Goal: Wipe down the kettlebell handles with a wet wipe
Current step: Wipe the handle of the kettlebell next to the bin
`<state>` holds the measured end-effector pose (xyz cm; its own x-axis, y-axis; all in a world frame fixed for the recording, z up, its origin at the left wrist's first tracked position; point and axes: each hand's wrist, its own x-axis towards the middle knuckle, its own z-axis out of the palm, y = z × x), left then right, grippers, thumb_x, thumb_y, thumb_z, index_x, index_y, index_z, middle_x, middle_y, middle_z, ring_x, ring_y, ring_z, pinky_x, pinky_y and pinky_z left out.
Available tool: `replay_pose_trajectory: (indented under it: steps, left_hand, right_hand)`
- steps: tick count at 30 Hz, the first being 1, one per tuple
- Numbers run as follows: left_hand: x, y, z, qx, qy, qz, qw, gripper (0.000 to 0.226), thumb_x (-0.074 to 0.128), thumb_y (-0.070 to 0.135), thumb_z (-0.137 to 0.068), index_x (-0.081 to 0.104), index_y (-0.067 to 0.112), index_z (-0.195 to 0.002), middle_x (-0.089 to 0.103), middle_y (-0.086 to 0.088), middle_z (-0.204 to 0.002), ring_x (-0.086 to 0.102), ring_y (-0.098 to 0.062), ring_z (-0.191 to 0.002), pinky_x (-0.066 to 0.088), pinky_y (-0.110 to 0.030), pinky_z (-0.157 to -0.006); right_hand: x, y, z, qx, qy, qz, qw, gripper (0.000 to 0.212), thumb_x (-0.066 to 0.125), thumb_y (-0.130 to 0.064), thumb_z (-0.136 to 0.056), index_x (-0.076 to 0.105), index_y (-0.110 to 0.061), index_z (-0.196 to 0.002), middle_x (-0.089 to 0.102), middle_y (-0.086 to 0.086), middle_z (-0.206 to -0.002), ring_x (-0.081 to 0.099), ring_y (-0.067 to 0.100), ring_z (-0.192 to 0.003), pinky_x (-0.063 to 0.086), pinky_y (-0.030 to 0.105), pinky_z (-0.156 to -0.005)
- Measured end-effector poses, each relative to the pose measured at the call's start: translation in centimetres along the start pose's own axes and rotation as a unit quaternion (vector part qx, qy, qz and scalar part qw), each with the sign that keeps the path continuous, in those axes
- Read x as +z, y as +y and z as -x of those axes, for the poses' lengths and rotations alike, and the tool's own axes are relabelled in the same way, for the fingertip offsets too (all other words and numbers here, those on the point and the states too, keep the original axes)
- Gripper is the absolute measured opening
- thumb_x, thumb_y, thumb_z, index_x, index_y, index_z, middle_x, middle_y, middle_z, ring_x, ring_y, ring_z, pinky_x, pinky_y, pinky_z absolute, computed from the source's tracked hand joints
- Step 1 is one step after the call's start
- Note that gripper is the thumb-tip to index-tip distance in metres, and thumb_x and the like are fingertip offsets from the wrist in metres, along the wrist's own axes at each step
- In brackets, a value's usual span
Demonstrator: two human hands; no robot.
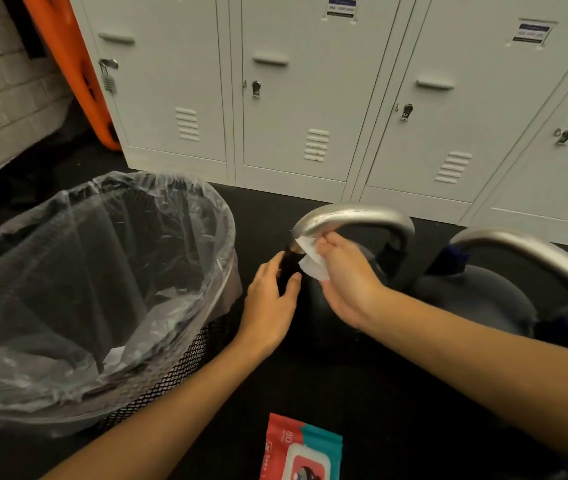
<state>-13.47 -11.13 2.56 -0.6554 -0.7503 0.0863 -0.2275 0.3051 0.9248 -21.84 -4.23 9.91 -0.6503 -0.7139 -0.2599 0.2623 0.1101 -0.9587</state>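
At mid-frame the right hand (pixel 341 282) pinches a white wet wipe (pixel 312 261) against the left bend of a smooth, silver, arched handle (pixel 355 216), fingers curled round the cloth. The left hand (pixel 270 299) grasps the dark base of that handle between thumb and fingers. Two kettlebells stand on the black floor; the second kettlebell (pixel 476 299) sits at right. One mesh bin (pixel 178 368) with a crinkled clear liner fills the left, one wipes pack (pixel 301 448) lies at bottom centre.

wipes pack (pixel 301 452): cut off by the bottom edge
second kettlebell (pixel 504 296): cut by the right edge
locker labels (pixel 341 8): print too small to read
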Motion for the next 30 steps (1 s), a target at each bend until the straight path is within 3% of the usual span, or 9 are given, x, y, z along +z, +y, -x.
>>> replay_pose_trajectory:
  steps: [3, 6, 8, 10, 13, 18, 21, 25, 30]
  left_hand:
    - [-0.1, -0.2, 0.2, 0.004, -0.010, -0.012, 1.000, 0.053, 0.054, 0.023, -0.097, 0.037, 0.022, -0.147, 0.047, 0.003, -0.141, 0.047, -0.011, -0.129, 0.039, -0.032, -0.108]
    - [-0.4, -0.3, 0.3, -0.002, -0.028, -0.017, 0.999, 0.057, 0.052, 0.020, -0.098, 0.031, 0.021, -0.150, 0.041, 0.003, -0.148, 0.042, -0.011, -0.133, 0.035, -0.024, -0.106]
    - [-0.6, -0.3, 0.3, -0.002, -0.034, -0.015, 0.999, 0.058, 0.052, 0.017, -0.097, 0.029, 0.022, -0.151, 0.040, 0.005, -0.149, 0.041, -0.010, -0.133, 0.034, -0.025, -0.107]
    - [-0.7, -0.4, 0.3, -0.005, -0.040, -0.005, 0.999, 0.060, 0.053, 0.015, -0.097, 0.029, 0.024, -0.151, 0.041, 0.006, -0.148, 0.041, -0.008, -0.133, 0.035, -0.029, -0.110]
    - [-0.8, -0.5, 0.4, -0.011, -0.050, 0.002, 0.999, 0.061, 0.053, 0.012, -0.097, 0.029, 0.025, -0.151, 0.041, 0.009, -0.147, 0.040, -0.005, -0.133, 0.036, -0.031, -0.110]
    - [-0.8, -0.8, 0.2, -0.021, -0.051, 0.014, 0.998, 0.063, 0.054, 0.010, -0.095, 0.030, 0.027, -0.150, 0.044, 0.008, -0.147, 0.041, -0.004, -0.132, 0.037, -0.034, -0.111]
    - [-0.8, -1.1, 0.2, -0.028, -0.053, 0.035, 0.998, 0.062, 0.054, 0.010, -0.095, 0.032, 0.030, -0.149, 0.048, 0.007, -0.143, 0.043, -0.002, -0.131, 0.040, -0.038, -0.111]
    - [-0.8, -1.1, 0.2, -0.032, -0.049, 0.037, 0.998, 0.061, 0.053, 0.008, -0.095, 0.034, 0.030, -0.149, 0.048, 0.007, -0.143, 0.042, -0.001, -0.131, 0.039, -0.036, -0.111]
    - [-0.7, -1.2, 0.2, -0.032, -0.049, 0.042, 0.997, 0.063, 0.054, 0.010, -0.094, 0.033, 0.033, -0.149, 0.048, 0.006, -0.143, 0.042, -0.002, -0.131, 0.041, -0.038, -0.109]
  right_hand:
    - [0.5, 1.9, 0.9, -0.046, 0.005, 0.177, 0.983, 0.045, 0.029, -0.017, -0.108, 0.035, -0.029, -0.151, 0.054, -0.010, -0.133, 0.053, 0.006, -0.117, 0.039, 0.021, -0.099]
    - [0.8, 2.7, 2.2, -0.059, 0.005, 0.255, 0.965, 0.052, 0.028, -0.018, -0.108, 0.015, -0.033, -0.156, 0.042, -0.012, -0.138, 0.046, 0.008, -0.124, 0.036, 0.025, -0.106]
    - [0.4, 2.5, 1.9, -0.081, 0.020, 0.247, 0.965, 0.050, 0.030, -0.016, -0.107, 0.022, -0.030, -0.155, 0.050, -0.007, -0.138, 0.050, 0.008, -0.119, 0.039, 0.028, -0.107]
    - [-0.1, 1.9, 1.2, -0.093, 0.028, 0.213, 0.972, 0.047, 0.031, -0.012, -0.107, 0.034, -0.026, -0.151, 0.057, -0.012, -0.127, 0.053, 0.004, -0.115, 0.039, 0.025, -0.105]
    - [-0.6, 1.6, -0.3, -0.095, 0.015, 0.164, 0.982, 0.043, 0.032, -0.008, -0.106, 0.046, -0.019, -0.145, 0.059, -0.005, -0.132, 0.053, 0.009, -0.124, 0.036, 0.032, -0.114]
    - [-0.7, 3.6, 0.7, -0.090, -0.014, 0.247, 0.965, 0.050, 0.033, -0.012, -0.106, 0.031, -0.031, -0.153, 0.054, -0.011, -0.136, 0.052, 0.004, -0.120, 0.037, 0.020, -0.102]
    - [-1.4, 3.4, 0.3, -0.101, -0.016, 0.226, 0.969, 0.048, 0.035, -0.014, -0.106, 0.036, -0.029, -0.151, 0.056, -0.007, -0.138, 0.051, 0.007, -0.125, 0.038, 0.028, -0.110]
    - [-1.5, 2.2, -0.7, -0.117, -0.016, 0.185, 0.976, 0.038, 0.036, -0.008, -0.105, 0.053, -0.020, -0.137, 0.064, -0.005, -0.126, 0.057, 0.007, -0.120, 0.041, 0.037, -0.111]
    - [-2.1, 3.4, -0.4, -0.106, -0.039, 0.264, 0.958, 0.051, 0.037, -0.010, -0.105, 0.037, -0.033, -0.150, 0.056, -0.008, -0.139, 0.050, 0.006, -0.127, 0.038, 0.031, -0.111]
